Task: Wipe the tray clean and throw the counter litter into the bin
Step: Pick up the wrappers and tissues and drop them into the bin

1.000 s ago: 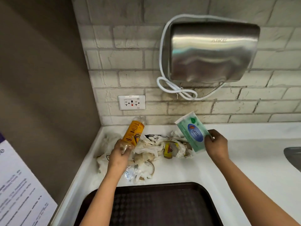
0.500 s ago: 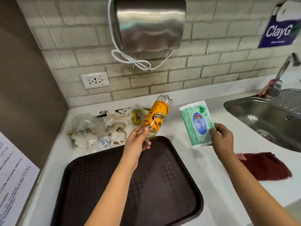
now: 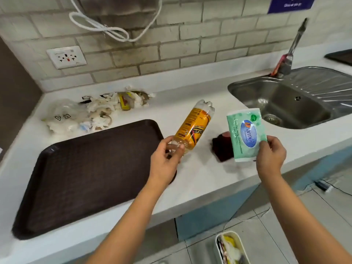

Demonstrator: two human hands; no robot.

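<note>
Dark brown textured tray (image 3: 80,174) lies flat on the white worktop (image 3: 198,174); crumpled tissue and wrapper litter (image 3: 91,113) is heaped at the back corner. Left hand (image 3: 165,161) grips the neck end of a clear plastic bottle (image 3: 192,128) with an orange label, held above the worktop. Right hand (image 3: 270,155) pinches a green wet-wipe pack (image 3: 245,134) over a dark red cloth (image 3: 222,149). White bin (image 3: 231,248) stands on the floor below.

**Clearance around the tray**

The tray (image 3: 82,176) fills the counter (image 3: 200,174) front-left. Behind it, litter (image 3: 95,111) blocks the back-left corner against the wall. Right of the tray, a bare counter strip is open up to a dark red cloth (image 3: 222,149). Beyond the cloth, the sink (image 3: 285,100) and faucet (image 3: 291,52) obstruct. Below the counter edge, right of the tray, the bin (image 3: 231,248) stands open-topped.
</note>
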